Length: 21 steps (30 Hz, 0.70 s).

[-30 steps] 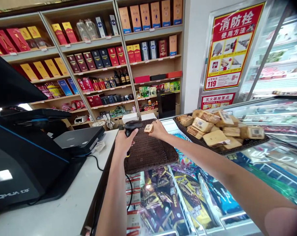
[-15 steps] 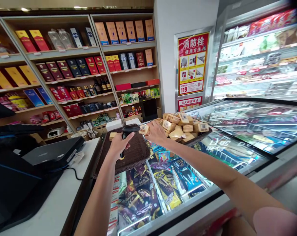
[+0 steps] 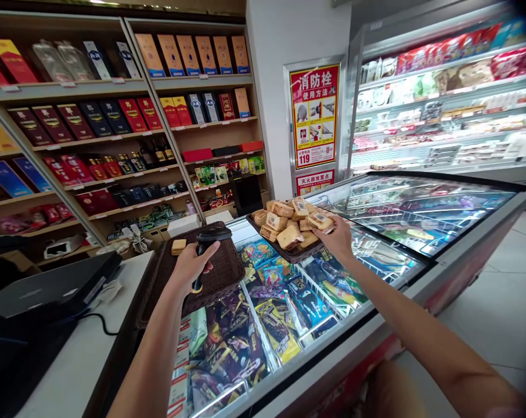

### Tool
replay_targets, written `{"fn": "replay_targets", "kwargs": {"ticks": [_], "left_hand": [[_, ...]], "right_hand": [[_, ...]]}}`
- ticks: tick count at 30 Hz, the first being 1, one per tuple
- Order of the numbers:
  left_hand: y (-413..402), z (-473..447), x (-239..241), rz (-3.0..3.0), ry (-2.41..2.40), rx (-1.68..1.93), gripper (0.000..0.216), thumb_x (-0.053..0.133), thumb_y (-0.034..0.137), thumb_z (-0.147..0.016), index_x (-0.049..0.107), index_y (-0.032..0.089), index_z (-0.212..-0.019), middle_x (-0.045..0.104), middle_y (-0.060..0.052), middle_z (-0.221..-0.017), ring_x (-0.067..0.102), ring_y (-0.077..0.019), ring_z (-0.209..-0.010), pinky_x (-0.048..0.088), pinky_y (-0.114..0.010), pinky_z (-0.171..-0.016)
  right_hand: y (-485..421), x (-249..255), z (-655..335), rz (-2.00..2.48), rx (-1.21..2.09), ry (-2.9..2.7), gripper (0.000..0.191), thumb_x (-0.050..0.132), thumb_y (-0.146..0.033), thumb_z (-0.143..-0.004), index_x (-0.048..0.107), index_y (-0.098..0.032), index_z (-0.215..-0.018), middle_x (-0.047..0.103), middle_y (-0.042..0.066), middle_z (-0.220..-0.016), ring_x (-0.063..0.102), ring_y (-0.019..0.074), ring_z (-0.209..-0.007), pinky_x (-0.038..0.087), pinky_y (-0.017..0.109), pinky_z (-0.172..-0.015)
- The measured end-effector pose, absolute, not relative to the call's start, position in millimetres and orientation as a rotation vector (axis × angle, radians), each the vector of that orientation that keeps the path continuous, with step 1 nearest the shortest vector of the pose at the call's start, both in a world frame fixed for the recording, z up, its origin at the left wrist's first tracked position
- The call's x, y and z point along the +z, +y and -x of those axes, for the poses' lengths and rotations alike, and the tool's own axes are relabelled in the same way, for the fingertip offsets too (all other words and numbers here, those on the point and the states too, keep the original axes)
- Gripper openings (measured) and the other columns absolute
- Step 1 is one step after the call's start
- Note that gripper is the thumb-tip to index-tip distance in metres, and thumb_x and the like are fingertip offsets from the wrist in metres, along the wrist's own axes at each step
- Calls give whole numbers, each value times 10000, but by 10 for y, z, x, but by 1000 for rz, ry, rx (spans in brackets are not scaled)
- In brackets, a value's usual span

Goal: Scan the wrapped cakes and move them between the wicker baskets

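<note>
My left hand [image 3: 192, 264] is wrapped around the handle of a black barcode scanner [image 3: 213, 233], held above a dark brown woven basket [image 3: 228, 261]. One small wrapped biscuit pack [image 3: 178, 247] lies in that basket, left of the scanner. Farther right, a second brown basket [image 3: 294, 255] is heaped with several tan wrapped packs [image 3: 289, 237], some showing barcode labels. At the right end of this heap, my right hand [image 3: 339, 237] has its fingers closed on a biscuit pack [image 3: 319, 220]; its fingertips are partly hidden.
Both baskets rest on a glass-topped chest freezer [image 3: 306, 348] full of bagged ice creams. At the left is a white counter [image 3: 93, 354] with a black till machine [image 3: 58, 284] and a cable. Shelves of boxed bottles [image 3: 171, 55] and a lit display fridge [image 3: 446, 110] stand behind.
My right hand has moved right, from beside the scanner with a pack to the far end of the heap. The scanner stays over the left basket. My view has turned right.
</note>
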State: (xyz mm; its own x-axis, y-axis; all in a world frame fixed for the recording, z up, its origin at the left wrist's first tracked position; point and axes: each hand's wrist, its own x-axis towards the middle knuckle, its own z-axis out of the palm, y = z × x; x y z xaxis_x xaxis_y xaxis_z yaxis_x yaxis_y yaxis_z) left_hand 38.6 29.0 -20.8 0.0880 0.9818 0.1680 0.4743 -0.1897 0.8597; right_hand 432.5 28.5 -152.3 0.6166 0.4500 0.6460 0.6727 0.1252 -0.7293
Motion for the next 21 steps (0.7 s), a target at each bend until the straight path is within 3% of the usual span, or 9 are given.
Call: {"fn": "replay_targets", "kwargs": {"ticks": [4,9,16,21], "left_hand": [[297,-443,-221,-1744,1438,1028,608,736,738,-613,563,183,-790,548,40,-559,561,-137,-489,433,-238,-465],[270,-499,-254,-1750,1456,977,614,732,739,-622,574,177,-813,576,23,-546,570,-145,-508,439,-239,-480],[198,-433,-190,-1777,1459,947,611,717,739,-652,596,175,-852,594,11,-535,576,-153,-516,438,-242,-485],[222,-249,-162,-1717,1526,997,592,743,721,-632,588,183,-825,587,14,-523,586,-161,-515,457,-250,-489]], "right_hand": [[313,-1646,-4321,1477,-104,-1038,641,719,-518,-668,580,-159,-1180,624,151,-1154,588,299,-994,477,468,-919],[407,-1680,-4144,1538,-158,-1216,599,676,-390,-702,557,-158,-1241,598,169,-1213,508,347,-1172,397,503,-1027],[288,-1832,-4252,1733,-129,-1246,842,682,-492,-705,400,-144,-1418,479,213,-1329,416,399,-1252,345,560,-1039],[216,-1667,-4145,1617,-355,-1333,762,646,-430,-748,384,-155,-1409,458,206,-1354,395,378,-1292,288,586,-1087]]}}
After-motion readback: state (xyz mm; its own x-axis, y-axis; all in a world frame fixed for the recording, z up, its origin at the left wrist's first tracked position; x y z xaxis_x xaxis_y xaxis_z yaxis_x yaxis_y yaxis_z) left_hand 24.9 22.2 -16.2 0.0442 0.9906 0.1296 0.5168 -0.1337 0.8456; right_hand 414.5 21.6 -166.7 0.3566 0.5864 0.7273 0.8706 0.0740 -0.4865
